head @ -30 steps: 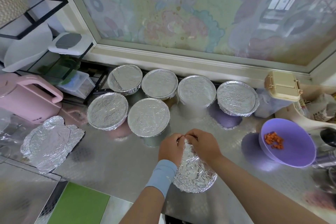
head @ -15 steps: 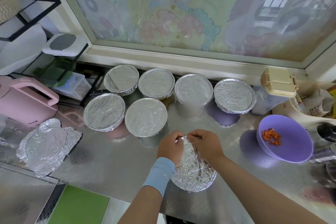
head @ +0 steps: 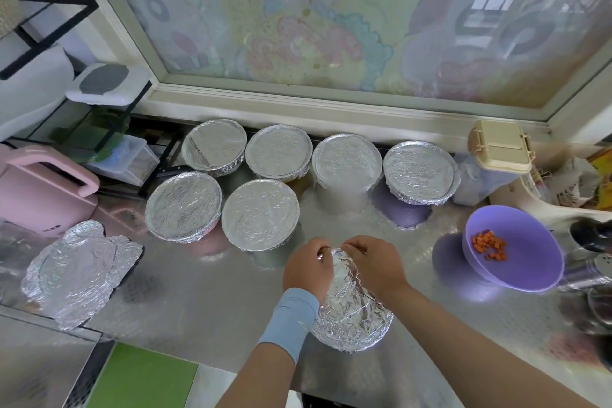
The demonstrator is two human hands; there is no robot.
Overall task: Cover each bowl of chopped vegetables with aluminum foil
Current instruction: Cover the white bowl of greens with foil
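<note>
We find our left hand (head: 308, 267) and right hand (head: 372, 263) pinching the far edge of the foil (head: 352, 305) over the near bowl on the tabletop (head: 205, 301). Six foil-covered bowls (head: 260, 214) stand behind; the purple bowl (head: 526, 262) (carrot pieces inside) sits uncovered at right.

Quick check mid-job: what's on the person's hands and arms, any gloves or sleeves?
No gloves: the left hand and right hand are bare. A light blue stretchy wristband wraps the left wrist. The right forearm is uncovered, with no sleeve, watch or ring that I can see.
</note>
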